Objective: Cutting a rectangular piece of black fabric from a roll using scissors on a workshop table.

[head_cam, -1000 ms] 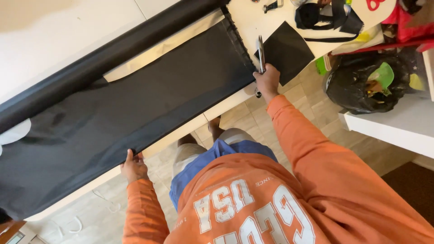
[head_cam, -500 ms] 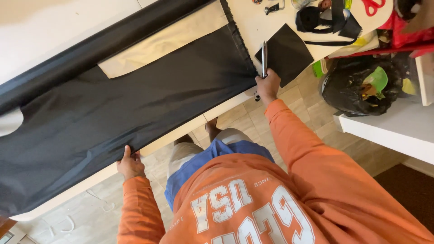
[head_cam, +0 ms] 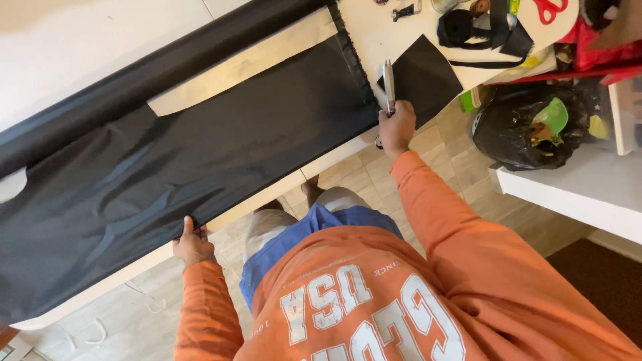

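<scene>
Black fabric (head_cam: 200, 160) overhangs the table (head_cam: 261, 194) edge; the left hand (head_cam: 192, 244) pinches its near hem; the right hand (head_cam: 396, 127), well apart, grips scissors (head_cam: 388, 83) at the fabric's frayed end.

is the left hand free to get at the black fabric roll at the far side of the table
Probably not without letting go: the left hand grips the near edge of the black fabric sheet, and the fabric roll lies beyond the whole sheet.
</scene>
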